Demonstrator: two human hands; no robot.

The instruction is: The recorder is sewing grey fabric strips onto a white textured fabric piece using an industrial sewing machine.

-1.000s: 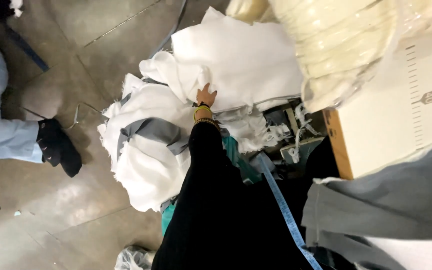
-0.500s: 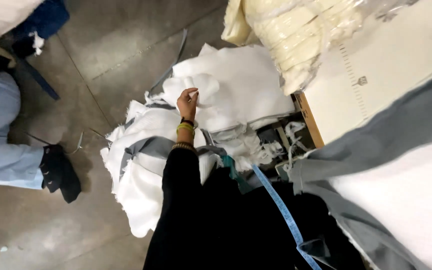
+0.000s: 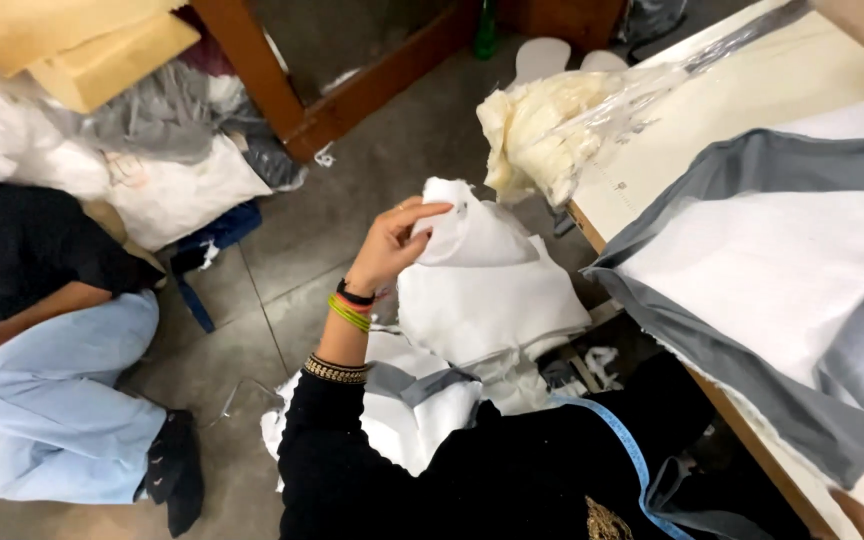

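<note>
The left hand [image 3: 392, 245] pinches a white fabric piece [image 3: 482, 290] lifted above the pile [image 3: 412, 420].

The scene is evenly and softly lit, bright enough on the white cloth [image 3: 482, 290] and the table [image 3: 752, 90], dimmer on the grey floor [image 3: 302, 230]. Shadows are faint and diffuse, deepest under the table edge. The clear plastic [image 3: 642, 85] on the cream bundle shows small glints. The black sleeve [image 3: 352, 450] loses nearly all detail. The left hand [image 3: 392, 245] is fairly sharp; edges further out are slightly soft, and straight lines bow toward the corners.
</note>
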